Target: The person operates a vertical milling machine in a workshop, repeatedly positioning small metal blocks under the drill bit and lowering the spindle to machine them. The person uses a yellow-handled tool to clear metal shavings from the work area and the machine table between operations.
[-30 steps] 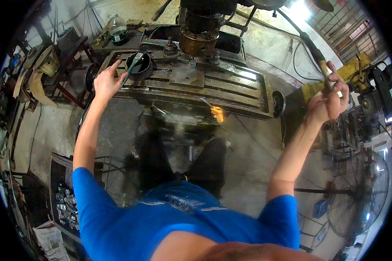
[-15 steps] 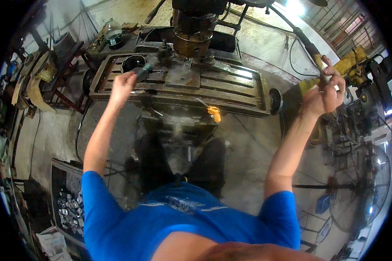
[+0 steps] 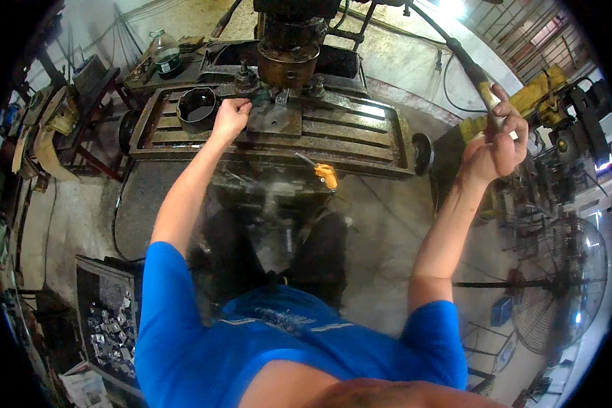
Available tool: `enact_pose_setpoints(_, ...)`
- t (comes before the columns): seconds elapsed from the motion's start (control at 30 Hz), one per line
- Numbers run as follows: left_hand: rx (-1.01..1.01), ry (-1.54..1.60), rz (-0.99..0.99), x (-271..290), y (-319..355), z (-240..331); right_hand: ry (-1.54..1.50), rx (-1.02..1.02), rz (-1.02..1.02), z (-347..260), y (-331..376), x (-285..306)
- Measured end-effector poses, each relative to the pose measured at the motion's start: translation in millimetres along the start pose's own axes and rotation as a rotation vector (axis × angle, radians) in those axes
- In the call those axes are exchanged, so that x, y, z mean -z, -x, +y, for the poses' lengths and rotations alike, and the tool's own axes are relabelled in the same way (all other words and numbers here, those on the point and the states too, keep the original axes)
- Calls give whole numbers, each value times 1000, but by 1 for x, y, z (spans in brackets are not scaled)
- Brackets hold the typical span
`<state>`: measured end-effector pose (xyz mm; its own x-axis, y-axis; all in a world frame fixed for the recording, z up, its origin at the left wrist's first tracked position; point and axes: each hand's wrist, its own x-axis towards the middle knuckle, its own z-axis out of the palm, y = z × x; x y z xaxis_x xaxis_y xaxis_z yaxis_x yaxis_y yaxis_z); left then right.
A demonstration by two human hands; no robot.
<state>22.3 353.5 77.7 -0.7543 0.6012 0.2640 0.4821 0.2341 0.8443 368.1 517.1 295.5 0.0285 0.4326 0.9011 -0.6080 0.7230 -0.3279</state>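
My left hand (image 3: 232, 120) is closed, with the end of a small dark green-tipped tool (image 3: 258, 101) showing past its fingers. It is over the machine table, at the left edge of a flat metal plate (image 3: 273, 123) under the machine's spindle head (image 3: 289, 61). Just left of the hand stands a black cut-open container (image 3: 198, 124) with dark liquid inside. Raised at the right, my right hand (image 3: 498, 141) is wrapped around the pale grip of a long machine lever (image 3: 464, 58). What the left fingers cover is hidden.
An orange-handled air gun (image 3: 326, 176) hangs at the front of the slotted machine table (image 3: 360, 139). A handwheel (image 3: 423, 154) sticks out at its right end. A bin of small metal parts (image 3: 110, 334) is at lower left, a standing fan (image 3: 557, 285) at right.
My left hand has moved right with the tool, from beside the black container to the metal plate. My right hand stays on the lever. The whole view has shifted slightly.
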Motion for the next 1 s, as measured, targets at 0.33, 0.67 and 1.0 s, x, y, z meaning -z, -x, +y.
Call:
enact_pose_setpoints(0.33, 144, 173, -157, 31, 16, 17, 3, -20, -17, 6, 13, 8)
enact_pose_setpoints(0.67, 44, 95, -85, 109, 59, -2, -29, -16, -45, 11, 28, 13)
enact_pose_setpoints(1.0, -214, -921, 169, 130, 52, -39, 17, -4, -15, 19, 43, 14)
